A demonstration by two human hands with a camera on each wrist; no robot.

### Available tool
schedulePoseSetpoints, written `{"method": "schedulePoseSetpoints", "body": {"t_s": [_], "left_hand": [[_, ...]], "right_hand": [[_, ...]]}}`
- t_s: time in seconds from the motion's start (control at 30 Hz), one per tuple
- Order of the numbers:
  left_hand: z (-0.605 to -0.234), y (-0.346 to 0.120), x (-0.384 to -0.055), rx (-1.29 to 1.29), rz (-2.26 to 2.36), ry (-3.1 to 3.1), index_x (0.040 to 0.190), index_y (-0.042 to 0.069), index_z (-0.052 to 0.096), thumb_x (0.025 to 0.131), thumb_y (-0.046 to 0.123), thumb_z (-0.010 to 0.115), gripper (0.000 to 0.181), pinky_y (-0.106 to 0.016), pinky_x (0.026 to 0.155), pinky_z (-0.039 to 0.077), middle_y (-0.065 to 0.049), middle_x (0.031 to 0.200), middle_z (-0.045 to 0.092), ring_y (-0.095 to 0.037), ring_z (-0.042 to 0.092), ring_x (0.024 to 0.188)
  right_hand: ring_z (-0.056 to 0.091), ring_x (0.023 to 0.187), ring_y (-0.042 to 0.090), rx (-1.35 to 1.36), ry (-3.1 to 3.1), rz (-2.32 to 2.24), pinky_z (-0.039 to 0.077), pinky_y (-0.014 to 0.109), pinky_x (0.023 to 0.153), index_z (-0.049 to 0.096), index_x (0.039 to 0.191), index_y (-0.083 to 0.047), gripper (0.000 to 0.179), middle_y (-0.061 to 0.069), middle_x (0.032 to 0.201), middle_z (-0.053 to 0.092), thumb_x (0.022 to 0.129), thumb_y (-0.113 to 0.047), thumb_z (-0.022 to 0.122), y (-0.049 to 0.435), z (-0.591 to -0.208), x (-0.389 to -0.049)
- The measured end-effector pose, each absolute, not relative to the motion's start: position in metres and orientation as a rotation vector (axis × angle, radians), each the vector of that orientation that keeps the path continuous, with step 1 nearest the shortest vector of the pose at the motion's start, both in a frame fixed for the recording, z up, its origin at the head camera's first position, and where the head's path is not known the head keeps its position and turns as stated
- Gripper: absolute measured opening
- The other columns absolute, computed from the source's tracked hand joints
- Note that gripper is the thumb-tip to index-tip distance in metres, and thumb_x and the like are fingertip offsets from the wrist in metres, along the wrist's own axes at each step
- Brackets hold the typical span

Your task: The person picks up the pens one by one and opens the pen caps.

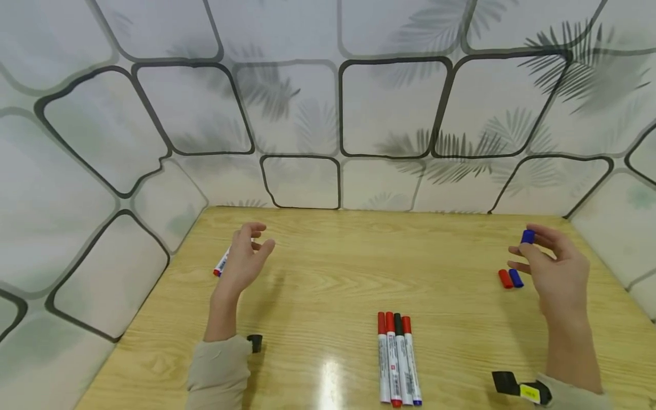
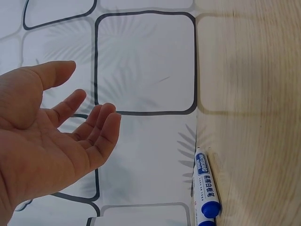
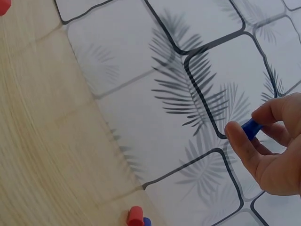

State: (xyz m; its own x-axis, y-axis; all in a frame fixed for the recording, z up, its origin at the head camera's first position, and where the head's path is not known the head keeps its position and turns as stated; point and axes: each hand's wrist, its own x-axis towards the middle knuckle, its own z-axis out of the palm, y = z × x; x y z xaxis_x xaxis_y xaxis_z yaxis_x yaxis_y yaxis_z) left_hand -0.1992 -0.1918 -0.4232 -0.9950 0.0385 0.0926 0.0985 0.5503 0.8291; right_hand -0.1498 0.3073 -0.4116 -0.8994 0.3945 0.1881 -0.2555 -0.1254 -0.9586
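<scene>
Between thumb and fingertips, my right hand [image 1: 562,273] pinches a blue marker cap [image 1: 527,236], raised above the table; the same blue cap [image 3: 251,128] shows in the right wrist view. Just left of that hand a red cap [image 1: 505,279] and another blue cap [image 1: 516,278] lie side by side on the wood. My left hand [image 1: 245,259] hovers over the table's left side, fingers loosely bent and holding nothing. Partly hidden behind it are whiteboard markers [image 1: 221,266], white with blue ends in the left wrist view, where one marker [image 2: 205,183] overlaps another.
Several capped markers [image 1: 396,359], with red and black tops, lie in a row at the front middle of the wooden table [image 1: 328,256]. A wall [image 1: 389,108] with leaf-patterned covering runs along the table's back and sides.
</scene>
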Motion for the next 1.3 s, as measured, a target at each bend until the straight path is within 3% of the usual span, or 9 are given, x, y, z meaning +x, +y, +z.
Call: {"method": "schedulePoseSetpoints", "body": {"t_s": [0.33, 0.53, 0.83, 0.97, 1.17, 1.3], "left_hand": [[-0.424, -0.189, -0.199, -0.105, -1.436, -2.719, 0.143, 0.004, 0.039, 0.103, 0.026, 0.054, 0.048, -0.047, 0.088, 0.048, -0.022, 0.142, 0.036, -0.035, 0.048, 0.116], [-0.426, -0.188, -0.199, -0.111, -1.449, -2.718, 0.143, 0.004, 0.039, 0.103, 0.026, 0.054, 0.049, -0.048, 0.089, 0.048, -0.021, 0.142, 0.036, -0.036, 0.048, 0.116], [-0.427, -0.187, -0.199, -0.113, -1.415, -2.735, 0.143, 0.004, 0.039, 0.103, 0.025, 0.054, 0.048, -0.047, 0.087, 0.049, -0.023, 0.141, 0.037, -0.036, 0.048, 0.115], [-0.426, -0.188, -0.198, -0.108, -1.397, -2.747, 0.144, 0.004, 0.038, 0.103, 0.026, 0.053, 0.048, -0.048, 0.087, 0.048, -0.024, 0.141, 0.036, -0.036, 0.047, 0.116], [-0.424, -0.187, -0.198, -0.136, -1.388, -2.747, 0.143, 0.003, 0.038, 0.103, 0.025, 0.053, 0.048, -0.049, 0.088, 0.047, -0.024, 0.141, 0.036, -0.037, 0.047, 0.116], [-0.423, -0.186, -0.198, -0.144, -1.376, -2.752, 0.143, 0.002, 0.038, 0.103, 0.026, 0.053, 0.048, -0.05, 0.089, 0.048, -0.024, 0.142, 0.035, -0.037, 0.047, 0.116]], "right_hand": [[0.072, 0.075, 0.006, -0.13, -1.764, 2.104, 0.056, 0.023, 0.059, 0.065, 0.117, -0.015, 0.033, 0.0, 0.104, 0.057, 0.094, 0.008, 0.058, 0.342, -0.419, -0.145], [0.068, 0.074, -0.001, -0.228, -1.901, 1.96, 0.055, 0.017, 0.059, 0.064, 0.115, -0.021, 0.035, -0.004, 0.101, 0.056, 0.096, 0.006, 0.055, 0.362, -0.432, -0.146], [0.061, 0.073, -0.008, -0.282, -2.237, 1.707, 0.051, 0.012, 0.059, 0.061, 0.106, -0.032, 0.03, -0.023, 0.088, 0.062, 0.095, -0.004, 0.062, 0.387, -0.451, -0.155], [0.06, 0.074, -0.01, -0.322, -2.46, 1.523, 0.052, 0.015, 0.061, 0.059, 0.117, -0.021, 0.019, -0.031, 0.087, 0.057, 0.098, -0.018, 0.062, 0.388, -0.46, -0.162], [0.061, 0.071, -0.004, -0.342, -2.541, 1.459, 0.053, 0.02, 0.059, 0.058, 0.124, -0.004, 0.03, -0.029, 0.082, 0.06, 0.099, -0.02, 0.061, 0.392, -0.468, -0.164], [0.06, 0.069, -0.001, -0.33, -2.669, 1.356, 0.054, 0.024, 0.06, 0.05, 0.133, 0.012, 0.05, -0.025, 0.082, 0.06, 0.1, -0.023, 0.06, 0.399, -0.472, -0.165]]}}
